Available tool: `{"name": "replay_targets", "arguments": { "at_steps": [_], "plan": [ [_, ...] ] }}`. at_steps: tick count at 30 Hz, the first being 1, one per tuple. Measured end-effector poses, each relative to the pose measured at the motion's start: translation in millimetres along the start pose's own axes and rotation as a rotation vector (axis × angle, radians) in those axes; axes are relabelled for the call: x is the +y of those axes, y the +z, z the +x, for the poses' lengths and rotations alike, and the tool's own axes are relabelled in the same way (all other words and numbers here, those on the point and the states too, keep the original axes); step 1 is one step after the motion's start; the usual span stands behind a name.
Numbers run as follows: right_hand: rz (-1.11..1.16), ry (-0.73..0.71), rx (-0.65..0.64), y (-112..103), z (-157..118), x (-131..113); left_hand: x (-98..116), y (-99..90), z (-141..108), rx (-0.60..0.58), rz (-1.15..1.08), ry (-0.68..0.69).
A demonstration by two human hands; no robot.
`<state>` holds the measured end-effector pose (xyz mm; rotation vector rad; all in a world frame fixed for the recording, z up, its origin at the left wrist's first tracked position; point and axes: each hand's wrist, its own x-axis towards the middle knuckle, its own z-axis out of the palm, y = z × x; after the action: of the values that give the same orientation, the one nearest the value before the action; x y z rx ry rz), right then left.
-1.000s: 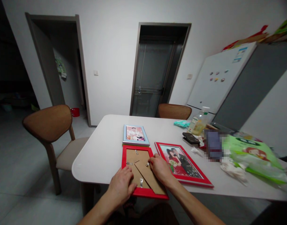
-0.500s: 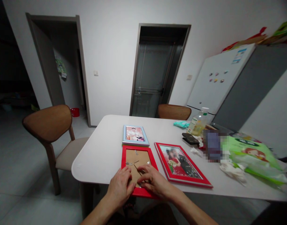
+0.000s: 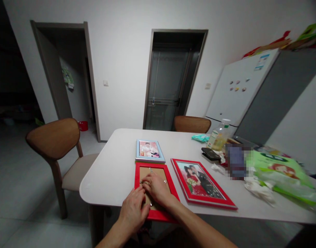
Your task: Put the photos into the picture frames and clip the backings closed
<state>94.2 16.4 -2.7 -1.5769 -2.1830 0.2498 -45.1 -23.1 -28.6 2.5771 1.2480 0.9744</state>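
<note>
A red frame lies face down at the table's front edge, its brown backing board and small metal clips showing. My left hand rests on the frame's left side, fingers bent close together. Over the middle of the backing is my right hand, its fingertips pinched together near the left clip; what they hold is hidden. Beyond the red frame lies a light blue photo frame, picture up. A larger red photo frame lies face up to the right.
On the table's right side are a bottle, a black wallet-like item, crumpled tissues and a green package. A wooden chair stands left of the white table; another is behind it.
My right hand has moved left and forward across the backing, closer to my left fingertips. The thin dark bent rod seen at my right fingers earlier is now hidden.
</note>
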Motion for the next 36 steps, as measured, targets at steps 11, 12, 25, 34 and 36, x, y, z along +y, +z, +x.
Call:
{"name": "replay_targets", "arguments": {
  "at_steps": [11,12,25,34,36],
  "plan": [
    [-0.162,0.226,0.112,10,25,21,0,0.9,-1,-0.003,-0.010,-0.039],
    [-0.173,0.255,0.118,9,27,25,0,0.7,-1,-0.010,-0.013,-0.041],
    [-0.108,0.170,0.090,-13,-4,27,0,1.2,-2,0.002,-0.038,-0.072],
    [0.000,0.188,0.010,-24,-36,20,1,2.1,-3,0.023,-0.175,-0.127],
    [0.009,0.191,0.017,-27,-32,20,0,3.2,-4,0.028,-0.222,-0.157]
  ]
}}
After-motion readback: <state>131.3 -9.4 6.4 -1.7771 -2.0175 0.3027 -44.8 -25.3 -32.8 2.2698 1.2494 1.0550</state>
